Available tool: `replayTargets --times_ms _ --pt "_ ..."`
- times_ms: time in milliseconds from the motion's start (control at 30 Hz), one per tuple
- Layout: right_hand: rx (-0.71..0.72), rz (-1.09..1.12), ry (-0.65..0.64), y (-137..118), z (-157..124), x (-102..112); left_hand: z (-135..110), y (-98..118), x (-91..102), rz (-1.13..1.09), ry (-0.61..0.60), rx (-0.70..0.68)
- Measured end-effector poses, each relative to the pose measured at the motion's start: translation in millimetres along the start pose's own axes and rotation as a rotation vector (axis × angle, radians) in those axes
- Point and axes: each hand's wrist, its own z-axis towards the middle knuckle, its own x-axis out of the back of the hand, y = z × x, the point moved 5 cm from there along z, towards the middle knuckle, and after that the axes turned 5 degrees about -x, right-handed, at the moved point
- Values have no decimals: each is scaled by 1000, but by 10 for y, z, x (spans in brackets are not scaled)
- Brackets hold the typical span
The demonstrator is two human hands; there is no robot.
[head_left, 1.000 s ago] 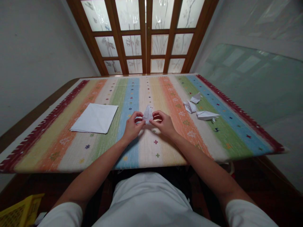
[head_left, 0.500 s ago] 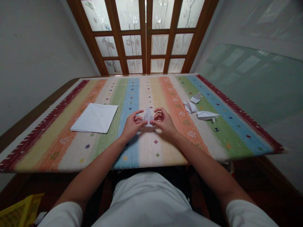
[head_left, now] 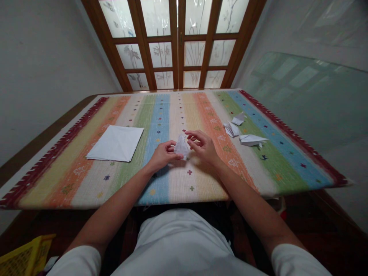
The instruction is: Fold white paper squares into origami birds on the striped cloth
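Over the near half of the cloth-covered desk (head_left: pixel 212 193), my left hand (head_left: pixel 162 156) pinches a small folded paper (head_left: pixel 180 147) between thumb and fingers, while my right hand (head_left: pixel 205 148) is loosely parted at its right side, touching or not I cannot tell. I judge this a shaping step, calling next for a steady left pinch and light right fingertips. Stacked white sheets (head_left: pixel 116 143) lie leftward, three folded pieces (head_left: pixel 252 140) farther to the right, paned doors (head_left: pixel 174 42) beyond.
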Motion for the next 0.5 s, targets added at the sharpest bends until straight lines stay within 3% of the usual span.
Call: replayTargets --times_ms 500 --pt "43 -80 -27 -20 21 29 -29 15 -49 81 -48 -18"
